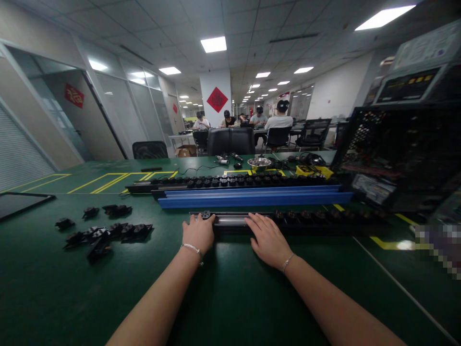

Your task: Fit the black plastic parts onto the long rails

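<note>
A long black rail (230, 220) with a shiny metal channel lies crosswise in front of me. At its left end, my left hand (198, 234) has its thumb and fingers around a small black round part (206, 215) seated on the rail. My right hand (270, 241) rests with fingers stretched out on the rail's near edge, holding nothing. Several similar black round parts (305, 216) sit in a row along the right stretch of the rail. The left fingertips are partly hidden behind the rail's edge.
Loose black parts (122, 231) lie on the green table at left. Behind the rail are a blue bar (252, 196) and more filled black rails (230, 180). Farther back stand a metal bowl (259, 164) and a yellow tray (314, 172). An open computer case (392, 154) stands at right.
</note>
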Demonstrator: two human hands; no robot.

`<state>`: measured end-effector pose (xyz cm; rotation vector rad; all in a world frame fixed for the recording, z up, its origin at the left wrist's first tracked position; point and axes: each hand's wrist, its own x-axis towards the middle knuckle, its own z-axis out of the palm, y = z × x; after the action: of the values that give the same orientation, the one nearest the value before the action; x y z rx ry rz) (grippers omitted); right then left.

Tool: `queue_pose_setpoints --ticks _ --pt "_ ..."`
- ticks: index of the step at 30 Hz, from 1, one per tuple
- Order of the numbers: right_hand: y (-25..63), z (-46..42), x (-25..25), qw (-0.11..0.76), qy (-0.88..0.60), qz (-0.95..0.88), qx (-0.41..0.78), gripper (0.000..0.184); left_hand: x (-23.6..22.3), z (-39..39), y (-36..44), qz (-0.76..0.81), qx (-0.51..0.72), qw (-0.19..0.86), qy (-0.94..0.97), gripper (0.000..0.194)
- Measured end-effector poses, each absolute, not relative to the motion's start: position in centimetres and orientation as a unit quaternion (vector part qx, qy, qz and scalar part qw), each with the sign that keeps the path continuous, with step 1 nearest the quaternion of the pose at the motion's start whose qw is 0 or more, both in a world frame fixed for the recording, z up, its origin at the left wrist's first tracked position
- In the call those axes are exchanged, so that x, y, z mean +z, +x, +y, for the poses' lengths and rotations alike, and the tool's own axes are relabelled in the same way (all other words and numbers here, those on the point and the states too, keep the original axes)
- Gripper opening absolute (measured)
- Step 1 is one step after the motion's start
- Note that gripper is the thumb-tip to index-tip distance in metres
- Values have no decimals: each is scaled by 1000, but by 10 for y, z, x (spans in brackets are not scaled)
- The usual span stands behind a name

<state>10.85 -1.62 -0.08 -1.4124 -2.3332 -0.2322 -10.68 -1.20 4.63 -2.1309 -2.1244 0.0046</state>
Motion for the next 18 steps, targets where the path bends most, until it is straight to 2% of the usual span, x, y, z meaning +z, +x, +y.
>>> queue_pose_setpoints --ticks 18 --pt "109 -16 0 196 -506 -836 -84 53 51 -2 -129 -723 6 8 -690 52"
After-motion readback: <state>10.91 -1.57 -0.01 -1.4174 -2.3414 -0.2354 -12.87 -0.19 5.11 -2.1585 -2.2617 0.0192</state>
